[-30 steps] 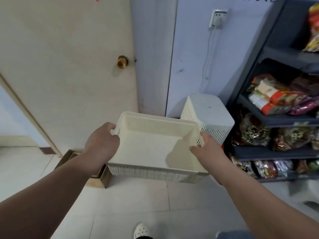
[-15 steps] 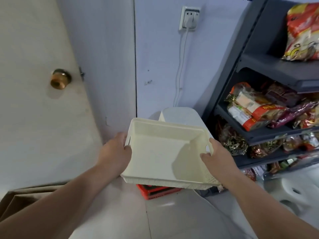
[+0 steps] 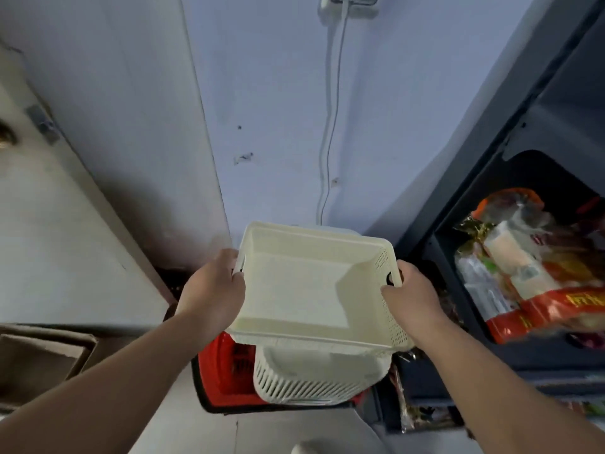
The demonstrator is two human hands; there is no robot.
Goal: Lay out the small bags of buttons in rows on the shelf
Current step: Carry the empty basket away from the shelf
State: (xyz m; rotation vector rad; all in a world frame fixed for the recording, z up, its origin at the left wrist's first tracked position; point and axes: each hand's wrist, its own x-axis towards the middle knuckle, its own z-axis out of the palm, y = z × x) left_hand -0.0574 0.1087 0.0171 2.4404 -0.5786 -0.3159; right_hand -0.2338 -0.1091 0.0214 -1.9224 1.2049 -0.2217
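I hold an empty cream plastic basket (image 3: 304,290) in the air in front of me, over a stack of other baskets. My left hand (image 3: 214,290) grips its left rim and my right hand (image 3: 411,294) grips the right rim by the handle hole. The dark grey shelf unit (image 3: 491,178) stands to the right, its visible levels filled with snack packets (image 3: 523,273). No bags of buttons show in this view.
Below the held basket stand a white perforated basket (image 3: 314,378) and a red crate (image 3: 222,368) on the floor. A white cable (image 3: 330,126) runs down the pale wall from a socket. A cardboard box (image 3: 42,358) sits at the left, beside a door.
The view has swung right and closer to the wall corner and shelf. The basket stays in both hands and now hangs above the white basket and red crate.
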